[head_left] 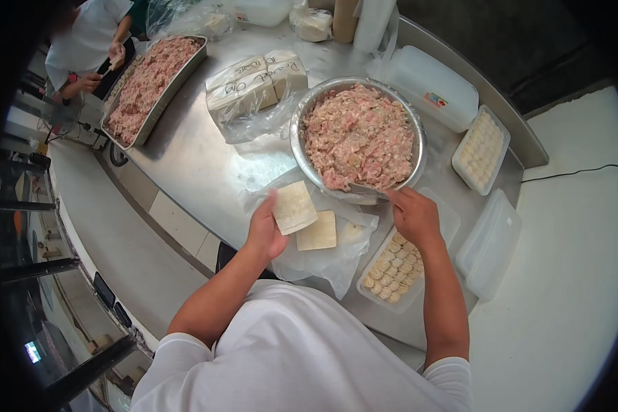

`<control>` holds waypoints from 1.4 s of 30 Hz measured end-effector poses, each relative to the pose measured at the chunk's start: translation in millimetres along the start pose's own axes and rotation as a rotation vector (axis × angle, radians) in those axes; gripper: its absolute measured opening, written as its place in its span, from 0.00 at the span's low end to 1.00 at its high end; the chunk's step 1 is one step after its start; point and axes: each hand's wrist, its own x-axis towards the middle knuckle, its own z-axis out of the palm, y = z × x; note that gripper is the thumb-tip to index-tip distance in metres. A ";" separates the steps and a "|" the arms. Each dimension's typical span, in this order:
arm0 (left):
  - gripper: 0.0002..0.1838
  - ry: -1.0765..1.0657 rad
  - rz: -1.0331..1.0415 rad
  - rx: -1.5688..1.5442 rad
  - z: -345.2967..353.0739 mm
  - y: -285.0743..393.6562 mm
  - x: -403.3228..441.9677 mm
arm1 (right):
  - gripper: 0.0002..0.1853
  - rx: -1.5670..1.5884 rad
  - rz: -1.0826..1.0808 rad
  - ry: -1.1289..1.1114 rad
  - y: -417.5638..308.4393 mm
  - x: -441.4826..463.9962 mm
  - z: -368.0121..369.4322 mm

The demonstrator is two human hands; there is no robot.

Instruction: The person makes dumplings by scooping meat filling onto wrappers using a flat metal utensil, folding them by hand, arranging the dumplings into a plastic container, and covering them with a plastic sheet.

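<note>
Fingers [270, 204], nearly closed, hold wrapper [294, 210] left, blade [367, 191] right.

Wrapper [294, 208]: pale, square, in left hand [265, 230]
Meat filling [359, 134]: pink, coarse, heaped in metal bowl [296, 141]
Flat tool [369, 191]: in right hand [416, 215], at the filling's near edge

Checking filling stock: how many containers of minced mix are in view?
2. A round metal bowl just beyond the right hand, and a long metal tray at upper left. More could be hidden past the dark picture edges.
</note>
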 end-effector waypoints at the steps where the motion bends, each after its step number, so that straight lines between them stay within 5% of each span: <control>1: 0.19 0.077 0.004 0.148 0.6 -3.8 3.6 | 0.16 0.000 -0.005 0.000 0.8 -4.1 0.3; 6: 0.20 0.160 -0.121 0.184 11.6 -14.9 10.6 | 0.21 0.297 0.113 0.170 -17.9 -24.3 -6.8; 13: 0.20 -0.079 -0.093 -0.003 72.2 -5.4 1.6 | 0.22 0.452 0.130 0.178 -58.6 -45.1 23.9; 20: 0.19 0.058 0.200 0.213 79.6 1.9 8.9 | 0.20 0.213 0.124 0.195 -69.8 -45.1 -9.0; 23: 0.15 -0.108 0.061 0.083 77.2 4.6 9.5 | 0.20 0.391 0.152 0.283 -78.1 -41.6 -1.6; 28: 0.16 -0.006 0.109 0.145 68.2 3.2 16.4 | 0.21 0.145 0.033 0.169 -74.6 -36.3 10.2; 32: 0.14 0.066 0.273 0.151 80.2 7.7 6.4 | 0.21 0.150 0.060 0.157 -80.8 -35.1 -11.6; 34: 0.14 0.045 0.279 0.151 84.4 7.4 6.4 | 0.21 0.368 0.119 0.182 -84.2 -34.4 -10.1; 42: 0.14 0.014 0.273 0.150 81.2 7.2 18.4 | 0.21 0.255 0.158 0.258 -72.4 -6.9 18.7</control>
